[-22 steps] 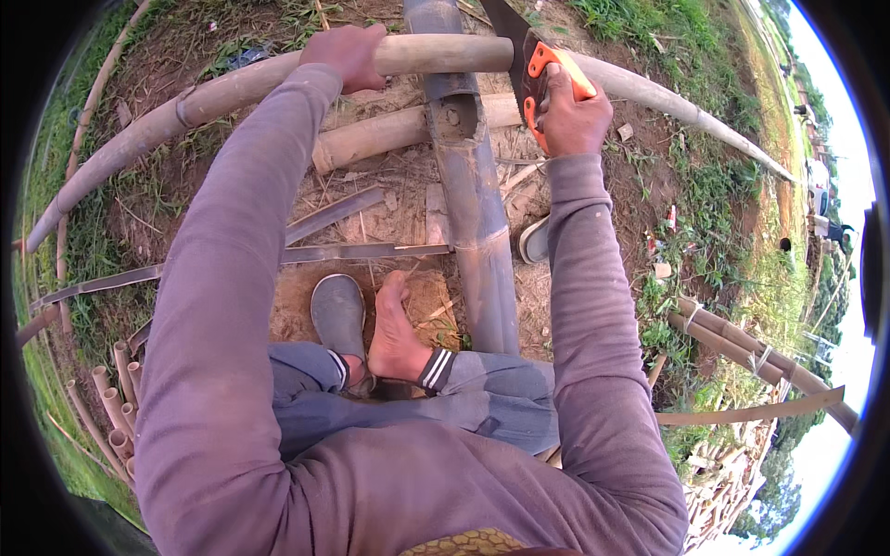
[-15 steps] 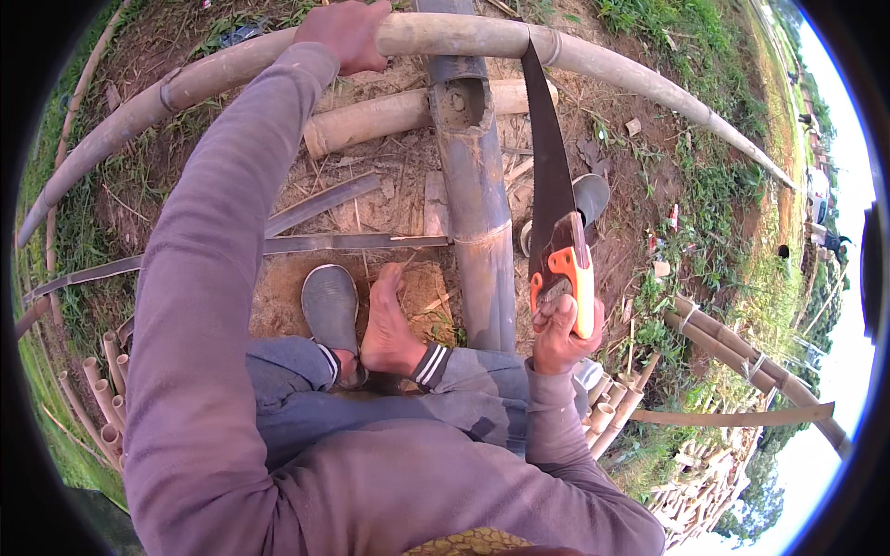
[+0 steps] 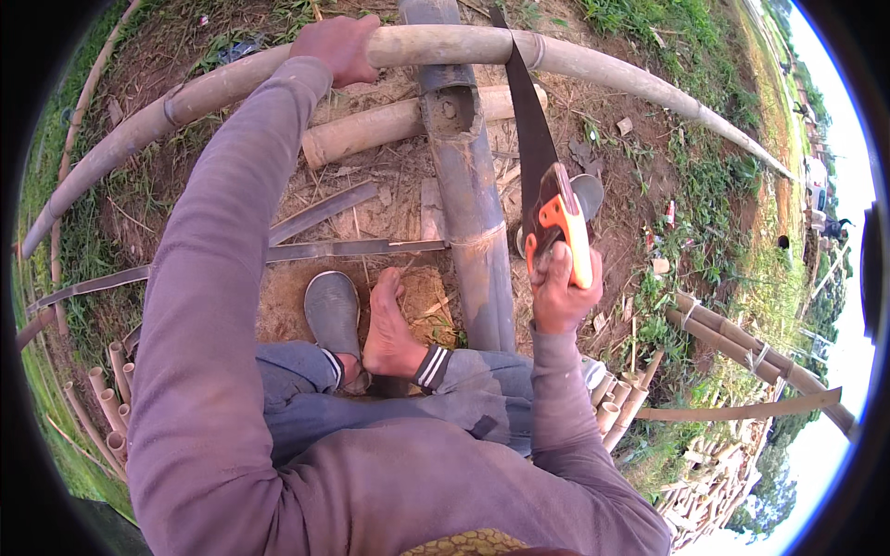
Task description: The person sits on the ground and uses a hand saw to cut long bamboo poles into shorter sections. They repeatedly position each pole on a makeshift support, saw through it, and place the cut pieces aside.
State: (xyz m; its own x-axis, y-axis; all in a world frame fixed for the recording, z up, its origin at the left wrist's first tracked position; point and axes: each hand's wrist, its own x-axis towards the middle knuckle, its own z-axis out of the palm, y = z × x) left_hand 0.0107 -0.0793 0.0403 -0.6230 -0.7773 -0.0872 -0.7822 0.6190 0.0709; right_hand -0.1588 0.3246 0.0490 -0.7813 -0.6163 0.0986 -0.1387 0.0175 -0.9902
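Note:
A long pale bamboo pole (image 3: 436, 44) runs across the far side from left to right, over the top of a thick grey-brown bamboo post (image 3: 473, 213). My left hand (image 3: 336, 48) is closed around the pole, left of the post. In my right hand (image 3: 567, 292) is the orange and dark handle of a handsaw (image 3: 535, 139). Its blade crosses the pole just left of a node ring, right of the post, and its tip sticks out beyond. How deep the teeth sit in the pole I cannot tell.
A shorter bamboo piece (image 3: 366, 132) passes through the notched post. Split bamboo strips (image 3: 324, 248) lie left of it. My bare foot and one shoe (image 3: 332, 310) are close by; another shoe (image 3: 586, 197) lies right. Cut bamboo tubes (image 3: 616, 408) are stacked either side of me.
The saw and my right hand have moved away from me, so more of the blade extends past the pole. My left hand keeps its hold; the view has shifted slightly.

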